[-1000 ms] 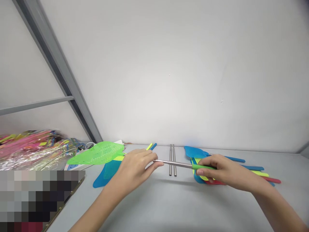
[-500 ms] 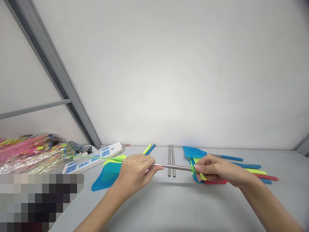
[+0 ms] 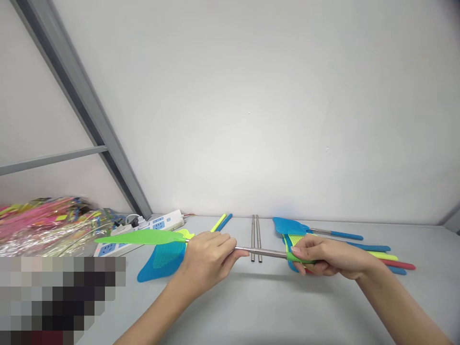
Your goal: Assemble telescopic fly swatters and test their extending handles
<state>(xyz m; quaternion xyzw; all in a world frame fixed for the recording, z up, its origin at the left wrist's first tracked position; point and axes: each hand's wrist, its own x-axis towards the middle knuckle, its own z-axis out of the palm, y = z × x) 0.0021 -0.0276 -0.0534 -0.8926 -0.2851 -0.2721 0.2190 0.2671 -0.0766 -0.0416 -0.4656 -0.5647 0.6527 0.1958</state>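
Note:
Both hands hold a green fly swatter (image 3: 143, 237) level above the table, its flat head pointing left and tilted so a broad side partly shows. My left hand (image 3: 209, 256) is closed round the metal rod near the head. My right hand (image 3: 325, 256) grips the green handle end. Below and behind my left hand lie blue swatter heads (image 3: 167, 261) and a yellow one. Two metal rods (image 3: 252, 239) lie side by side between the hands. Several finished-looking swatters with blue, yellow and red handles (image 3: 398, 264) lie under and beyond my right hand, partly hidden by it.
A white power strip (image 3: 168, 221) with plugs and cables stands at the back left. Plastic-wrapped colourful goods (image 3: 46, 223) are piled at the far left. Yellow and blue handle tubes (image 3: 224, 222) lie near the wall (image 3: 247, 143). A grey metal frame (image 3: 89, 110) rises at left.
The green swatter has turned about its rod, so its head, seen edge-on before, now shows a wider face. Both hands have shifted only slightly to the right.

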